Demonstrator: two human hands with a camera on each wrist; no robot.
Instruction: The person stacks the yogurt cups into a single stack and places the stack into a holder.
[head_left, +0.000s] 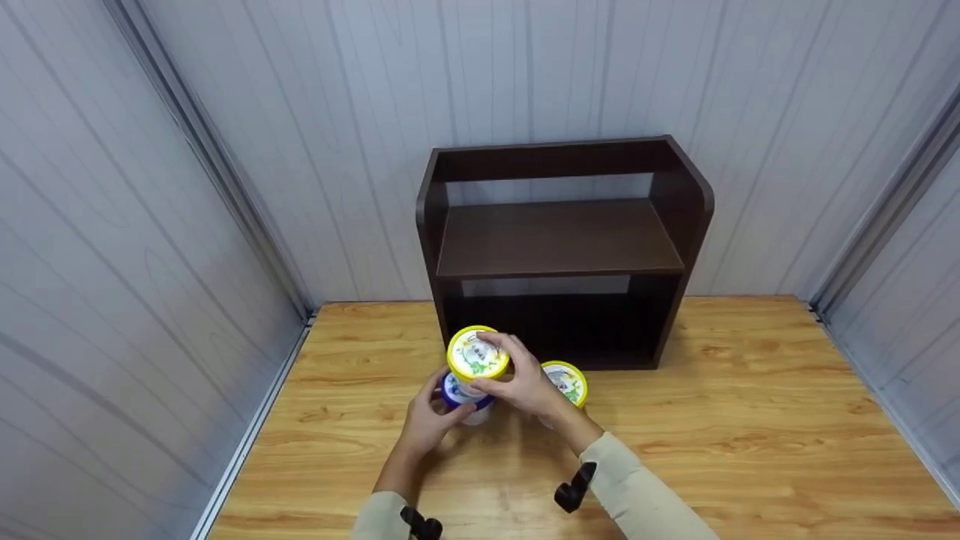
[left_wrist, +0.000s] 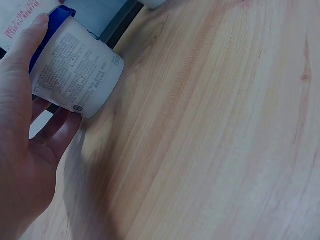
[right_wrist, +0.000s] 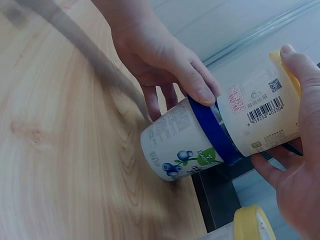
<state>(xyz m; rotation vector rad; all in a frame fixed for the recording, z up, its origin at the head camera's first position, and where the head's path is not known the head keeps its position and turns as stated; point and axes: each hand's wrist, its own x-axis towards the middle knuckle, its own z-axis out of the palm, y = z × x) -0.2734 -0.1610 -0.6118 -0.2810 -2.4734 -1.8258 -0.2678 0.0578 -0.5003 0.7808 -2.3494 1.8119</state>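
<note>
Pale wood-grained walls (head_left: 525, 75) rise behind the shelf and to both sides of it. The table (head_left: 735, 450), a warm yellow-brown wood, carries the shelf and spreads out in front of it. The shelf (head_left: 562, 240) is dark brown with two levels, a higher board and a lower opening, and stands near the back wall.

Two beige sleeves (head_left: 652, 495) come in from the person's side, facing the shelf. The right hand (head_left: 525, 386), in front of the shelf's lower opening toward its left end, is clamped on a yellow-lidded cup (head_left: 476, 356), with thumb and fingers around the lid. The left hand (head_left: 429, 424), just off the shelf's front left corner, is clamped on a blue-lidded cup (right_wrist: 180, 142), thumb at the lid's edge and fingers round the far side.

Both held cups are in front of the shelf's left end, the yellow-lidded one above the blue-lidded one, its base at the blue lid; whether it rests there fully, I cannot tell. Another yellow-lidded cup (head_left: 566, 382) stands in front of the middle of the shelf, partly hidden by the right hand.

Smaller still, black straps (head_left: 574, 487) sit at the wrists, farther from the shelf than the cups. A barcode (right_wrist: 265, 111) marks the upper cup, and printed blueberries (right_wrist: 177, 161) decorate the lower one.
</note>
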